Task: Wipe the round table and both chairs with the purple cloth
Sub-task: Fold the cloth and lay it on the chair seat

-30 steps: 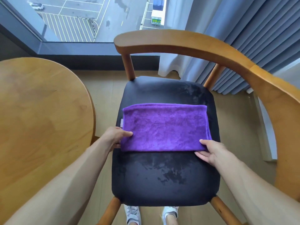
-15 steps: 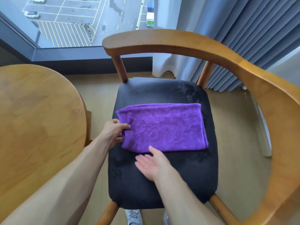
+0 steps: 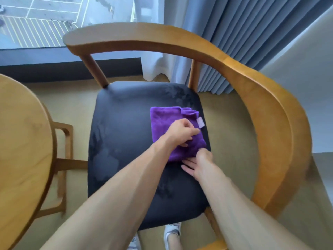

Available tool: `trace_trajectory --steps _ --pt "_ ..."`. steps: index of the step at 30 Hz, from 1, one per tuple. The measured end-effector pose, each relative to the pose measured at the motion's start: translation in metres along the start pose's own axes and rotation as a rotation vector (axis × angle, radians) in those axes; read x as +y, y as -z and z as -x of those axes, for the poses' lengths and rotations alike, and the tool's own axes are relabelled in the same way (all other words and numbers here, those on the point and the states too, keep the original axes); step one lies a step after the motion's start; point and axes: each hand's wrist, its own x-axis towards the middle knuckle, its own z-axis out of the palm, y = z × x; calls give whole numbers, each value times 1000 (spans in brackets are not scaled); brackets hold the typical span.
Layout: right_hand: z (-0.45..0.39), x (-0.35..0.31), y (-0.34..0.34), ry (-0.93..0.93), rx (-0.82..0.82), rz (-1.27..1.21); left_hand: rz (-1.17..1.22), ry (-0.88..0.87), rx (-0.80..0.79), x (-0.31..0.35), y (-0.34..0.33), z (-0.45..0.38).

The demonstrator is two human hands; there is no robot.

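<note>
head view: the purple cloth (image 3: 167,121) lies folded into a thick, roughly square pad on the right half of the chair seat (image 3: 126,141), close to the seat's right edge, with a small pale label (image 3: 200,122) at its far right corner. the cloth is plush and fuzzy; the seat is a black, smooth, rounded-square cushion with dull damp-looking patches. the left hand (image 3: 182,132) reaches across from the left and rests on top of the cloth, fingers curled and pinching its upper layer. the right hand (image 3: 197,163) sits at the cloth's near edge, fingers straight and relaxed, lying flat on the seat, the thumb side touching the fabric; it grips nothing. both bare forearms cross the near part of the seat and hide some of it.

the chair's curved wooden backrest (image 3: 144,40) sweeps from the far side round the right, honey-coloured and smooth, carried on slim round posts. the round table (image 3: 21,138), same warm wood, fills the left edge, just beside the chair, its wooden base frame (image 3: 63,159) showing below. behind stand pleated grey-blue curtains (image 3: 243,33), a white sheer curtain (image 3: 153,65) and a window (image 3: 45,20). white sneakers (image 3: 173,231) show under the seat's near edge on the beige floor (image 3: 72,105).
</note>
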Motion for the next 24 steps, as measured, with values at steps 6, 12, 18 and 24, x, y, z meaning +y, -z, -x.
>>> trace_trajectory --steps 6,12,18,24 --pt "-22 -12 6 290 271 479 -334 -22 538 -20 21 7" --pt "-31 -21 8 349 257 613 -286 230 586 -64 51 15" --pt "-34 -20 7 203 57 440 -17 238 432 -62 61 15" --pt "-28 7 12 125 19 215 141 472 288 -101 78 70"
